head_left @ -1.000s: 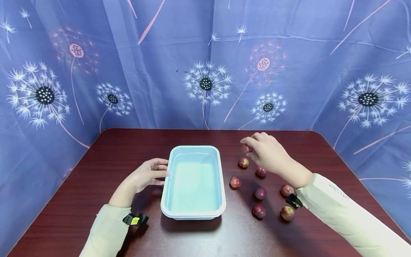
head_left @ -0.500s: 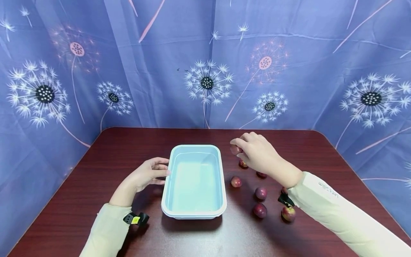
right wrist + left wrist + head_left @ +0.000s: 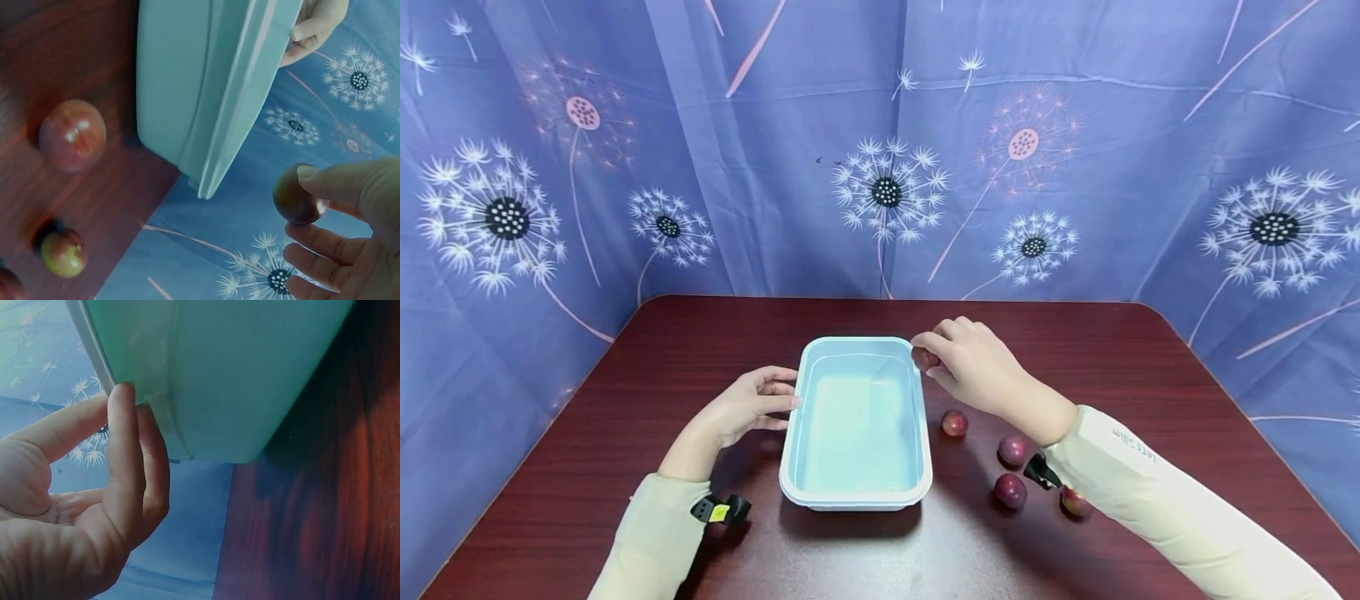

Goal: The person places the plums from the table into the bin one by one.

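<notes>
A pale blue plastic basin stands upright on the table, and its inside shows no fruit. My left hand pinches the basin's left rim; in the left wrist view the thumb lies at the rim and the fingers against the outer wall. Between thumb and fingertips my right hand holds a dark red plum, raised beside the far right corner of the basin. Several more plums lie right of the basin, among them a reddish one and a dark one.
A yellow-red plum is partly covered by the right sleeve, and others are hidden beneath that hand and forearm. The dark red wooden table ends at a blue curtain with dandelion prints.
My right hand has carried the plum leftward, from above the far plums to the basin's far right rim. The left hand stays at the basin's left rim.
</notes>
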A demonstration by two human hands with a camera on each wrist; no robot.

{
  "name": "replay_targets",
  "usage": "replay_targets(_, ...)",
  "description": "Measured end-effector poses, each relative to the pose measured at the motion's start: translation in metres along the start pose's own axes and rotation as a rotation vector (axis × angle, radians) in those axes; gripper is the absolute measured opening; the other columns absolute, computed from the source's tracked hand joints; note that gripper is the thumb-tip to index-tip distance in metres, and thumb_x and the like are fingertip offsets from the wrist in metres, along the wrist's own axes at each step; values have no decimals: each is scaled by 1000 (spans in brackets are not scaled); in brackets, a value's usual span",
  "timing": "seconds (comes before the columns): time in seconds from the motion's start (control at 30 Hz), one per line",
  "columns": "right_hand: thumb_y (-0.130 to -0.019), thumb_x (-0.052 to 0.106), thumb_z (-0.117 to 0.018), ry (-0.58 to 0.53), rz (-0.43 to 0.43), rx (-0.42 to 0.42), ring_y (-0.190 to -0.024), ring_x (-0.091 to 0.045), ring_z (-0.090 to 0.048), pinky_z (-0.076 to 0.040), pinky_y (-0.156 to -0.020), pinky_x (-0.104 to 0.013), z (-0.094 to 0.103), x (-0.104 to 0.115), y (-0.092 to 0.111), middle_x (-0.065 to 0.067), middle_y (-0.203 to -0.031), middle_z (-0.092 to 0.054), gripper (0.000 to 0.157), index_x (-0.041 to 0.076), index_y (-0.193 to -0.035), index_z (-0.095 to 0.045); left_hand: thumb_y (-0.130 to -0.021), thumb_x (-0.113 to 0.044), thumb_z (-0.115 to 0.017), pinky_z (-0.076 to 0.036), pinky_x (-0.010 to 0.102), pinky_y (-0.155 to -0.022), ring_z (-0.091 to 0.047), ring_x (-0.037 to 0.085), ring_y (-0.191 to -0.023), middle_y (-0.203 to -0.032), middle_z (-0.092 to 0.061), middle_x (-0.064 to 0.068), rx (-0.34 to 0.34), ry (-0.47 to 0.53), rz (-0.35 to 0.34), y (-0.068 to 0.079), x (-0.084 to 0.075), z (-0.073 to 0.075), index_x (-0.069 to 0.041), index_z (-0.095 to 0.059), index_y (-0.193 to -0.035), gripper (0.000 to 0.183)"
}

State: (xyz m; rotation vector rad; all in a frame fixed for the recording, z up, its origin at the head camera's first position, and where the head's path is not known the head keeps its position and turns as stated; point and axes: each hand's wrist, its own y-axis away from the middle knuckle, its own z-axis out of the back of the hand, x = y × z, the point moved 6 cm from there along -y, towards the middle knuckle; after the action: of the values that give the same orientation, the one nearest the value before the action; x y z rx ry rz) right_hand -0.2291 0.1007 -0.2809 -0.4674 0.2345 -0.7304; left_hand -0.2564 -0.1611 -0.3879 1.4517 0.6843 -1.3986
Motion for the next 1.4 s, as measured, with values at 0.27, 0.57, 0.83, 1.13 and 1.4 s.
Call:
replay_targets(0.27, -73, -1, -70, -26, 50, -43, -69, -22, -53, -42, -59, -33, -11, 12, 2, -2, -78, -57, 25, 10, -95, -65, -89, -6, -62, -57, 31, -75, -62, 10, -83, -110, -56, 14, 2, -2, -3, 0, -1, -1, 9, -32, -139, 60)
replay_targets(0.57, -73, 7, -78, -37, 47, 11, -71, -22, -53, -44, -60, -33, -28, 24, 7, -1, -80, -59, 29, 11, -99, -65, -89, -7, -62, -57, 31, -76, -63, 11, -83, -112, -56, 16, 3, -4, 1, -1, -1, -4, 8, -33, -138, 59)
replay_targets(0.83, -72, 7, -75, -86, 110, -19, -69, -18, -48, -39, -59, -30, -38, 34, 8, 3, -77, -54, 27, 13, -96, -62, -90, -7, -62, -57, 30, -75, -63, 11, -83, -111, -57, 16, 4, -6, -6, 0, -1, -1, 9, -32, -139, 59)
replay_targets(1.13, -75, 11, -76, -92, 148, 20, -72, -17, -51, -41, -62, -28, -47, 48, 4, 2, -77, -53, 24, 14, -95, -63, -89, -8, -62, -56, 29, -74, -62, 10, -83, -109, -58, 14, 3, -4, -3, 2, -2, -2, 9, -32, -139, 60)
replay_targets(1.4, -75, 16, -78, -53, 152, 98, -77, -17, -52, -43, -68, -26, -55, 59, 3, 2, -80, -56, 30, 15, -101, -64, -89, -7, -62, -56, 29, -74, -63, 10, -82, -111, -58, 15, 2, 12, 3, 3, 0, -3, 10, -31, -139, 60)
